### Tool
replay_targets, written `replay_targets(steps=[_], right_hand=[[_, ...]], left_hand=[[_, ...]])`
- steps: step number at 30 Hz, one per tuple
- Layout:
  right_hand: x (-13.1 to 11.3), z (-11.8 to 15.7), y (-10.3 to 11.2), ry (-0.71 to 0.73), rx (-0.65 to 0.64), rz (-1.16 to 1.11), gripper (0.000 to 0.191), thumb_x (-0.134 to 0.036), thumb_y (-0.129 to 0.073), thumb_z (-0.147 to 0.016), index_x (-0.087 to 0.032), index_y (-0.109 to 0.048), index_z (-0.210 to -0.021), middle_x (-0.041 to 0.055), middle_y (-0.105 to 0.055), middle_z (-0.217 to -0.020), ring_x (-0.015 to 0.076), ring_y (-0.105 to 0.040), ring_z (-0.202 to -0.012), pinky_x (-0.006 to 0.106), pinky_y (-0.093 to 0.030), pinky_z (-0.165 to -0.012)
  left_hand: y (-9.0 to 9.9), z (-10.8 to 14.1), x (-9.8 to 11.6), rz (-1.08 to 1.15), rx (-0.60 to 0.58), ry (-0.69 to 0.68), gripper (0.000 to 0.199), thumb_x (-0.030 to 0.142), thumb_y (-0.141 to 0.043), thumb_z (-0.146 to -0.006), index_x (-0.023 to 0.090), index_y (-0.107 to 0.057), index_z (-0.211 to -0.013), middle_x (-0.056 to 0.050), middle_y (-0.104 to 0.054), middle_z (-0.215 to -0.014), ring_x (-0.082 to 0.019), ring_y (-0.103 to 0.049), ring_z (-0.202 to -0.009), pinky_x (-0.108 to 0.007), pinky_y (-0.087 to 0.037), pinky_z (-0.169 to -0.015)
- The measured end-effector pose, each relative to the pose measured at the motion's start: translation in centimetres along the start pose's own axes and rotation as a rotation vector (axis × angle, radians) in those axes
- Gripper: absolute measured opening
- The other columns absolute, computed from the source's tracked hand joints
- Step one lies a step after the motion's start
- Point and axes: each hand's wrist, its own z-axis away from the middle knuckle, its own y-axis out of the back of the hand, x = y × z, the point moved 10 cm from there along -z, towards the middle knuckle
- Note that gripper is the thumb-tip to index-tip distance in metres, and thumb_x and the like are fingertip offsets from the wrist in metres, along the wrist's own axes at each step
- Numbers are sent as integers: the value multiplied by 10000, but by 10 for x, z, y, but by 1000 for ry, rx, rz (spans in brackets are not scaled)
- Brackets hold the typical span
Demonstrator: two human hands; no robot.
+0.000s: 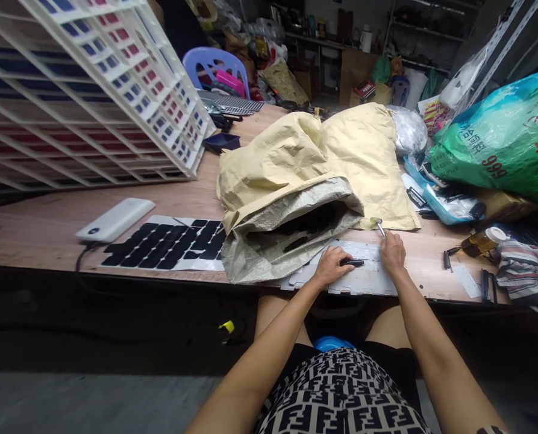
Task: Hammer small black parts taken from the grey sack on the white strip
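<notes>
My left hand [329, 266] is closed on a small, slim black part [352, 262], pinched just above a grey-white board [354, 284] at the table's front edge. In my right hand [392, 252] is a metal-shafted tool [381, 229] with a yellowish, rounded end pointing away from me. Its exact kind is too small to tell. An open woven sack [273, 141] lies left of and beyond my hands, its grey mouth facing me. Dark pieces [296, 242] show inside it.
Several black parts lie in rows on a white sheet [208, 264] beside a white power bank-like box [115, 220] with a cable. A white plastic crate [178, 166] stands left. Right are a blue tray [447, 208], a green bag [490, 150], a small bottle [479, 242] and striped cloth [526, 271].
</notes>
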Motion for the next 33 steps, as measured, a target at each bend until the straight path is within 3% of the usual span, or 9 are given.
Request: replay_targets(steps=[3,6,10,13,19,25,29,33], right_hand=[[9,18,30,30,57,-252,402,-221,-395,-966,-158,-610,-1300,115,-639,-1090,211,-578,-962,313,-453,-851],[11,58,52,105,56,-474,371,-318,-465,-949,-157,-645,-1231,114,-678,-1098,218,-616,-992,342,-489,-904],[1,113,52,166,-18,-558,348,-350,-492,-947,-174,-665,-1192,109,-691,-1117,219,-638,-1034,354,-511,-924],[-7,132,45,186,-27,-538,332,-322,-482,-953,-185,-666,-1191,104,-689,-1111,215,-644,-1046,356,-512,-948],[-12,136,30,203,-42,-442,335,-299,-447,-959,-192,-659,-1196,109,-685,-1071,227,-646,-1035,374,-524,-946],[-28,137,41,246,-21,-480,332,-304,-448,-970,-199,-648,-1213,107,-678,-1081,221,-642,-1021,362,-520,-941],[-38,141,33,282,-80,-440,338,-303,-440,-971,-197,-646,-1217,90,-672,-1011,212,-645,-948,347,-522,-895],[-32,123,29,276,-54,-431,335,-315,-452,-961,-192,-655,-1197,87,-671,-1024,209,-630,-962,333,-503,-900]], left_hand=[[1,0,2,8,10,4,243,361,-756,-798,250,-761,-1014,-32,-665,-940,-228,-525,-971,-365,-411,-898],[1,0,4,6,14,4,246,370,-744,-806,256,-768,-1023,-32,-653,-940,-225,-524,-967,-369,-408,-898],[1,0,4,3,-4,3,255,391,-723,-824,266,-771,-1041,-29,-642,-921,-221,-516,-956,-377,-402,-909],[2,1,5,3,-3,2,272,394,-726,-823,258,-771,-1054,-29,-648,-920,-219,-511,-949,-373,-403,-910],[4,1,6,17,10,19,248,368,-729,-822,269,-774,-1045,-27,-660,-932,-223,-515,-973,-361,-411,-916],[4,0,8,19,10,13,232,361,-735,-818,283,-775,-1033,-25,-661,-943,-221,-515,-970,-373,-410,-923],[5,-1,8,13,21,16,204,353,-727,-825,304,-775,-1017,-22,-657,-936,-218,-515,-958,-371,-408,-915],[6,-1,9,25,15,14,223,356,-726,-824,297,-773,-1034,-22,-651,-934,-220,-513,-969,-372,-407,-924]])
